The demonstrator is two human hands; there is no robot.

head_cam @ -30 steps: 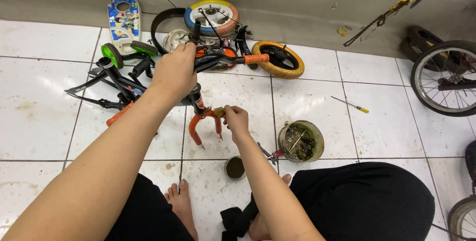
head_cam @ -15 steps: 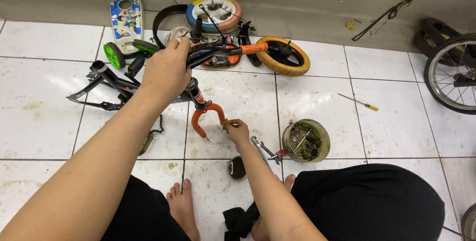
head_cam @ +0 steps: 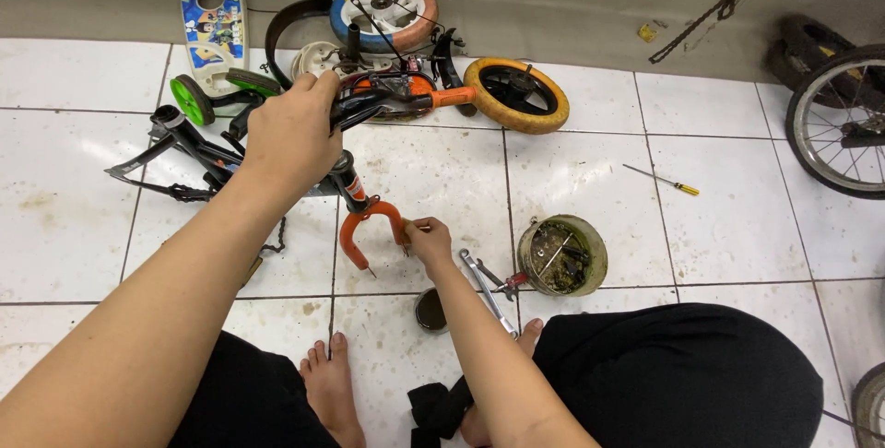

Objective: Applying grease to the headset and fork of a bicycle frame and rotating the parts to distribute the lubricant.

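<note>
White tiled floor (head_cam: 590, 171), small bicycle frame (head_cam: 184, 148) lying on it, left hand (head_cam: 293, 135) with fingers clenched around the frame near the handlebar, orange fork (head_cam: 355, 227) just below, right hand (head_cam: 429, 241) fingers pinching the fork tip, round tin (head_cam: 562, 254) of small parts beside

This looks like a small bicycle repair workshop, set up on a stained white tiled floor (head_cam: 590, 181). Loose wheels (head_cam: 516, 93) lie at twelve o'clock, a spoked wheel (head_cam: 843, 121) at two, a tin of greasy parts (head_cam: 562, 256) and a wrench (head_cam: 489, 291) nearer in.
</note>
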